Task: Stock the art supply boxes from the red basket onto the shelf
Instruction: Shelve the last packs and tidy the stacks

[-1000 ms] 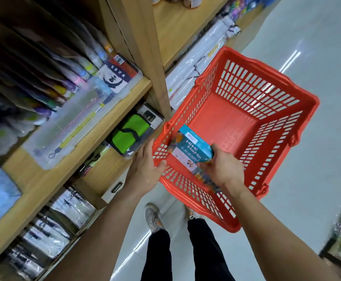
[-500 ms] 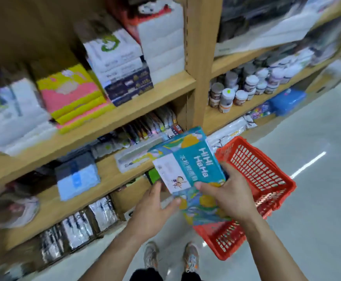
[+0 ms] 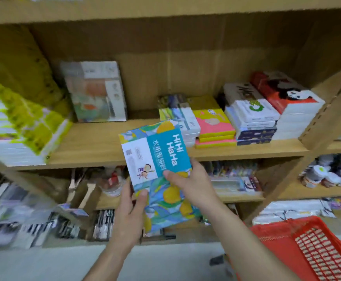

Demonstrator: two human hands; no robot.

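1. Two bare hands hold one art supply box [image 3: 157, 159] in front of the wooden shelf [image 3: 96, 145], its top corner overlapping the shelf's front edge in this view.
2. The left hand [image 3: 129, 216] grips the box's lower left edge, thumb pressed on the printed front and the other fingers [image 3: 125, 191] wrapped behind it.
3. The right hand [image 3: 192, 185] is clenched on the box's right side, thumb on the front near the teal panel, the rest behind.
4. The box is tilted, its top leaning toward the left; the teal panel reads "HiHi HaHa", beside a white label with a small cartoon figure, and lemon shapes cover the lower part.
5. Whether the box touches the shelf board cannot be told.
6. On the shelf behind it sit flat stacks: a white and blue stack [image 3: 177, 118] just behind the box's top corner, a pink and yellow stack [image 3: 214, 124] beside that, a white and navy stack [image 3: 250, 116] next, and a stack topped by a red panda box [image 3: 287, 92] at the far right.
7. An upright pale box [image 3: 96, 92] stands further left against the back panel, and blurred yellow-green packs [image 3: 23, 118] fill the left end.
8. The red basket [image 3: 311, 250] is at the lower right, well apart from the box, below the right forearm.
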